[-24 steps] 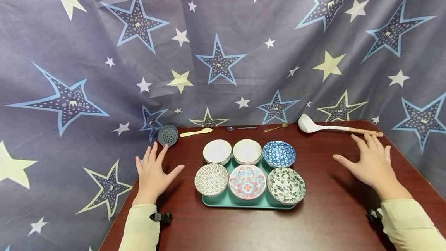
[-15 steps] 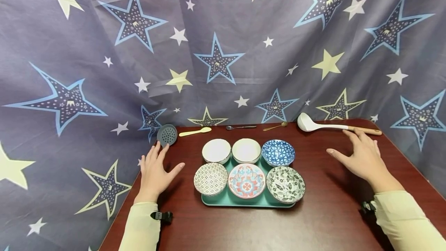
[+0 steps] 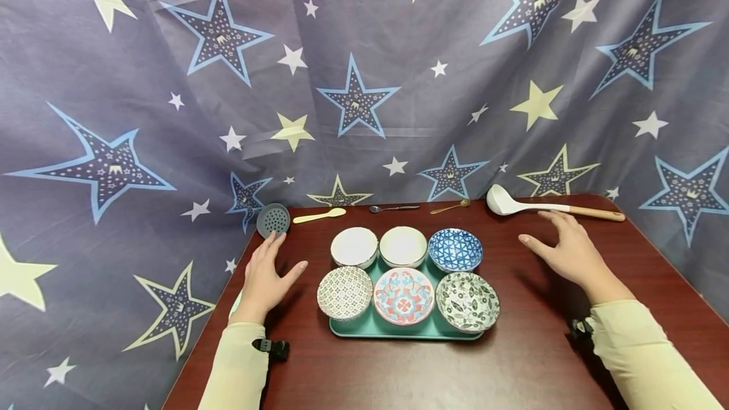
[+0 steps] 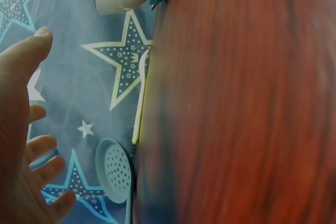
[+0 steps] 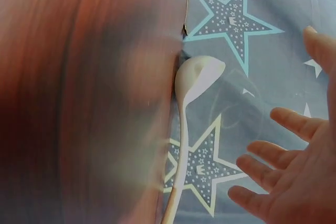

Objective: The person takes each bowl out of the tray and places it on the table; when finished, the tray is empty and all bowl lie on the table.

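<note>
In the head view, the left hand (image 3: 267, 280) has its fingers extended and its thumb held well away from them, grasping nothing; the fingertips overlap the grey perforated skimmer (image 3: 273, 219), hiding its handle, and contact cannot be told from here. The right hand (image 3: 569, 259) has thumb and fingers parted, with nothing in its grasp, its fingertips near the shaft of the white ladle (image 3: 526, 207), which lies along the table's back edge. Only this view shows the teal tray (image 3: 407, 335) whole, bearing six bowls in two rows, among them a blue-and-white patterned bowl (image 3: 455, 250); a yellow spoon (image 3: 320, 216) lies beside the skimmer. The left wrist view reveals part of the skimmer's handle, with its perforated head apart from the separated, slightly bent fingers, and the yellow spoon edge-on. The right wrist view shows the ladle's deep bowl from the side, a gap between it and the spread fingers; its wooden handle is cut off by the frame.
</note>
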A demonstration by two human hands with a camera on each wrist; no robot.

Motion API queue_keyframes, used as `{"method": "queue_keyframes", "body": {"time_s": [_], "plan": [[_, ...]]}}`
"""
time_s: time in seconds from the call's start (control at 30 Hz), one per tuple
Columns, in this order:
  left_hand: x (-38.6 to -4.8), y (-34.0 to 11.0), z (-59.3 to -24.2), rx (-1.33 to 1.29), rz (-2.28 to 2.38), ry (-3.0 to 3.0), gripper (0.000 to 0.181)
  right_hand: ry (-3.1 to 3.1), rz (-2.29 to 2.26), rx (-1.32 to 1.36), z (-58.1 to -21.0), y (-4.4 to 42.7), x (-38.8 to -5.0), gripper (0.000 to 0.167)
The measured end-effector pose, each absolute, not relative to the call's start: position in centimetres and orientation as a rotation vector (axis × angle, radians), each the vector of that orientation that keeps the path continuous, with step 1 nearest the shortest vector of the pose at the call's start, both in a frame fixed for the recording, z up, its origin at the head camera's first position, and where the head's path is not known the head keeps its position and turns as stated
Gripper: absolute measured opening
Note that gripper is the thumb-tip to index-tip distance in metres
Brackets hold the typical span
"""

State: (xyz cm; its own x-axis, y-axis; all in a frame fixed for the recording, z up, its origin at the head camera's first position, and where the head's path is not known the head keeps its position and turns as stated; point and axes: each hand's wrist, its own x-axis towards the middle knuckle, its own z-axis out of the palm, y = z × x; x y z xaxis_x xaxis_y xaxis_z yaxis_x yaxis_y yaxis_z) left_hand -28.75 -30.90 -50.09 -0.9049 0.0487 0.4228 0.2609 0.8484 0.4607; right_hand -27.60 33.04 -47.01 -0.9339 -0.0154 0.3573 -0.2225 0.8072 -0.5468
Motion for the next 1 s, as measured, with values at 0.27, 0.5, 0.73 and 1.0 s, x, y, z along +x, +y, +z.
{"method": "queue_keyframes", "body": {"time_s": [0.27,0.5,0.73,1.0], "plan": [[-29.5,-30.1,-50.8,-0.294,-0.884,-2.584,0.085,-2.619,0.967,0.224,-47.1,31.6,-28.6,0.072],[-29.7,-29.5,-51.4,-0.32,-1.135,-2.571,0.077,-2.633,1.045,0.206,-47.1,30.5,-29.4,0.071],[-29.8,-28.6,-52.1,-0.363,-1.291,-2.538,0.071,-2.591,1.159,0.193,-47.0,29.9,-29.9,0.068],[-29.7,-27.7,-52.4,-0.395,-1.395,-2.515,0.066,-2.594,1.223,0.223,-47.8,29.0,-30.1,0.062]]}}
